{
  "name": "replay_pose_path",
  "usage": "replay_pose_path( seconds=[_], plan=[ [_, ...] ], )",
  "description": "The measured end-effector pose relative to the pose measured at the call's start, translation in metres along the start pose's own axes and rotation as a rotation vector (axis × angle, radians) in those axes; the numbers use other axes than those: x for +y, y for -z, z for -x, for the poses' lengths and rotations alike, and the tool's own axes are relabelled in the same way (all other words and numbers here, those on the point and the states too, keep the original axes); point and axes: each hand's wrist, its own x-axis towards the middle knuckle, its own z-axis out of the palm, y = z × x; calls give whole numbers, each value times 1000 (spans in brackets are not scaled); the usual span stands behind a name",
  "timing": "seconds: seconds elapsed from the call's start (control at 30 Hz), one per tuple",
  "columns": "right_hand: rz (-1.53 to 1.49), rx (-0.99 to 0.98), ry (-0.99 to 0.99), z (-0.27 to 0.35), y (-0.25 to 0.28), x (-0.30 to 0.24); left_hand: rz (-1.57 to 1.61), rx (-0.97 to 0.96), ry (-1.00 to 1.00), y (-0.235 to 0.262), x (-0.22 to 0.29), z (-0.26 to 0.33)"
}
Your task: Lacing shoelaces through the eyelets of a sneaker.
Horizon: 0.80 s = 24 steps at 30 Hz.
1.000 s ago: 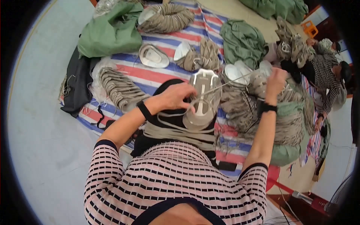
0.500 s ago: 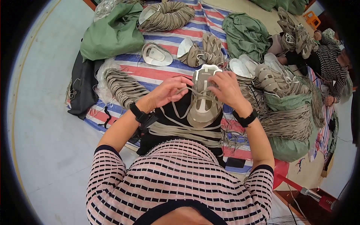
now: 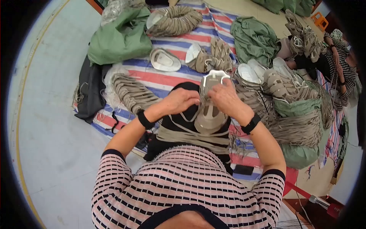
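Note:
On my dark-clothed lap lies a taupe and white shoe upper (image 3: 210, 125), its tongue end pointing away from me. My left hand (image 3: 178, 101) is beside its left edge, thumb and fingers pinched on a thin beige shoelace (image 3: 177, 124) that loops down toward my lap. Over the middle of the upper is my right hand (image 3: 228, 97), its fingers bent together at the eyelets; they cover what they grip. A bundle of loose beige laces (image 3: 187, 138) stretches across my thighs.
A striped tarp (image 3: 152, 81) covers the floor. Stacked uppers (image 3: 131, 91) lie left, a ring of uppers (image 3: 177, 21) beyond. To the right are more uppers (image 3: 280, 82) and a heap of laces (image 3: 295, 128) on a green sack. Another person (image 3: 339, 70) sits at far right.
My left hand has turned palm-down and come closer to the upper. My right hand has moved lower and inward over the eyelets. The whole view has shifted slightly.

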Motion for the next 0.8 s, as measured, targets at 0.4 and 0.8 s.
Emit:
replay_pose_path(
  seconds=[0.4, 0.8],
  plan=[
    [283, -22, 47, 1, 6, 3, 69, 23, -82, -5, -4, 3],
    [449, 382, -610, 121, 57, 156, -41, -39, -257, -17, -19, -15]
  ],
)
